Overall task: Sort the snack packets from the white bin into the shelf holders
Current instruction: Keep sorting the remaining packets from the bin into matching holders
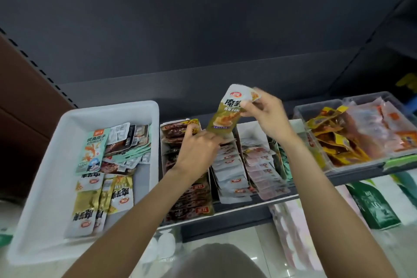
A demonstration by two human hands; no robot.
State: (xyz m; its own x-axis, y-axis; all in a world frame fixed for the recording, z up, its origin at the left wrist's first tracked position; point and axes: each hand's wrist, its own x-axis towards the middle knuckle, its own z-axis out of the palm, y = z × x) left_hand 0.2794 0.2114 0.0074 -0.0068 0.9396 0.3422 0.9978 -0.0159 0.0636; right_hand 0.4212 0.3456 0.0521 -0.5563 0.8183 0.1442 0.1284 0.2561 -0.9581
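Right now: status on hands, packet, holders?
Right hand pinches olive-and-white packet above holders. Left hand rests on holder stacks, fingers at packet's lower edge. White bin still holds packets.
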